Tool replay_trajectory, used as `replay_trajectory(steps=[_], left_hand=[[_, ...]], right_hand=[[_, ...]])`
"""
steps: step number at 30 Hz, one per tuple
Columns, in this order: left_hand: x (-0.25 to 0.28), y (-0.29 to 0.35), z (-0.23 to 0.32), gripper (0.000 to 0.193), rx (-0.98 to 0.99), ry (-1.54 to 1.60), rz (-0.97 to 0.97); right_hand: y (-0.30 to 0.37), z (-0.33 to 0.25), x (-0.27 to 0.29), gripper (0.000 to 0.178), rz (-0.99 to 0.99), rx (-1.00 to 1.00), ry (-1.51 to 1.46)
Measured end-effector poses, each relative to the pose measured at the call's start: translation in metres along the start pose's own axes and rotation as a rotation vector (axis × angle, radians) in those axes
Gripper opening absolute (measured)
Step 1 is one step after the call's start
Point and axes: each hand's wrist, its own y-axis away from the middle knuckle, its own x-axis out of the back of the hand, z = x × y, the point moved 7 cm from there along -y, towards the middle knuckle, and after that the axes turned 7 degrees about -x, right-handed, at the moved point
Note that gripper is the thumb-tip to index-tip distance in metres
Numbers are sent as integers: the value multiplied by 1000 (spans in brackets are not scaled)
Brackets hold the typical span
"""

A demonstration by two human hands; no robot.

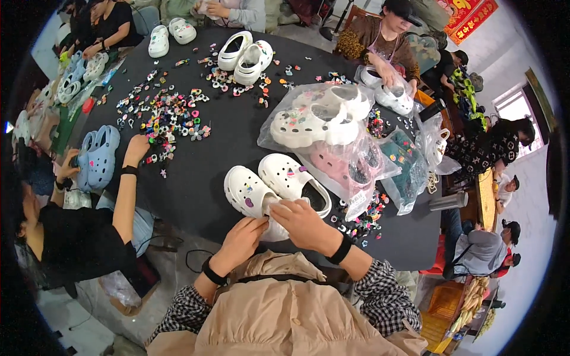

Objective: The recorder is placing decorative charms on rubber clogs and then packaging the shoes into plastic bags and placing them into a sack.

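White perforated clog [242, 188], foam-like and dotted with small charms on its toe, is held by both bare hands at the near edge of a broad black-topped table [178, 196], its toe pointed away from the body. Its near end is gripped from the left by the bent fingers of the left hand [244, 238], while its opening is covered from the right by the right hand [301, 223], whose fingers are closed over the rim. Whether a small piece is also pinched between the fingertips cannot be told, since they are hidden. Just to the right, a matching white clog [278, 169] with purple and multicoloured charms is laid. Beyond it, a pair of white clogs in clear plastic [300, 129] is set, partly over a bagged pair of pink clogs [328, 161]; a bagged teal pair [407, 161] is placed farther right. Small multicoloured charms [169, 115] are scattered in a heap on the left. Near them, a pair of light blue clogs [104, 160] is held by a co-worker in black [83, 240]. Across the table, a bagged white clog [395, 99] is handled by another co-worker in brown [386, 44].
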Motion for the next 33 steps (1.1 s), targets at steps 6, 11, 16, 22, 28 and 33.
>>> replay_trajectory(steps=[6,11,16,22,28,33], left_hand=[[2,-3,2,29,-45,59,73],[31,6,-25,30,113,78,431],[0,3,-59,74,458,141,201],[-16,-24,-42,91,562,131,115],[-18,-26,-47,87,418,181,159],[-9,-25,-73,84,352,186,135]], right_hand=[[-13,7,-50,45,-22,107,21],[-9,1,-48,48,134,68,-137],[12,7,-7,48,237,0,-610],[57,91,-5,14,506,-756,-541],[30,101,-74,30,326,-740,-668],[9,83,-96,29,145,-693,-1116]])
